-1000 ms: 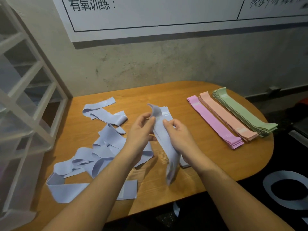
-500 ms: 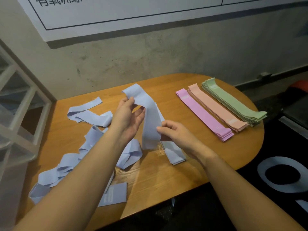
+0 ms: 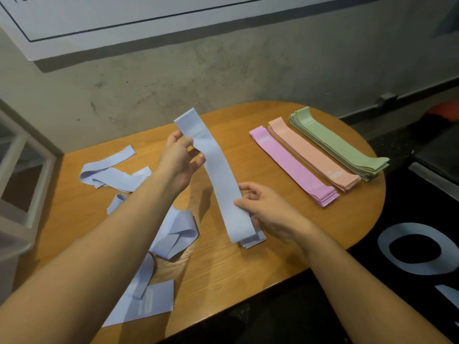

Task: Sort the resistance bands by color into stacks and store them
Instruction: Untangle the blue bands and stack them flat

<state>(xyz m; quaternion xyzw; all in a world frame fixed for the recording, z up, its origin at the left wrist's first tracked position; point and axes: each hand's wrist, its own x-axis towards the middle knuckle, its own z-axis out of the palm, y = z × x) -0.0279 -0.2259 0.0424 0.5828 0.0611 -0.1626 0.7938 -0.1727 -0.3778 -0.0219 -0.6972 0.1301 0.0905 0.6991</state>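
Nearest on table [image 3: 248, 269]: loose blue bands [image 3: 171, 234], unsorted. Beyond them, right hand [image 3: 268, 209] pinches held blue band [image 3: 218, 180] low end over started blue stack [image 3: 253, 240]; left hand [image 3: 177, 160] grips top. Lower flat, edges squared. Farthest: pink stack [image 3: 293, 165], peach stack [image 3: 315, 155], green stack [image 3: 340, 145]

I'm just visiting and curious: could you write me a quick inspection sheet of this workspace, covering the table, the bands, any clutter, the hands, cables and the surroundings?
Surface: wooden table with rounded ends, set against a concrete wall.
Job's things: neat pink stack, peach stack and green stack side by side on the right; loose blue bands tangled on the left; held blue band stretched flat above a small blue stack.
Clutter: nothing seen.
Grippers: left hand pinches the band's far end; right hand pinches its near part.
Cables: nothing seen.
Surroundings: white shelf frame at left, whiteboard on the wall, black floor mat at right.
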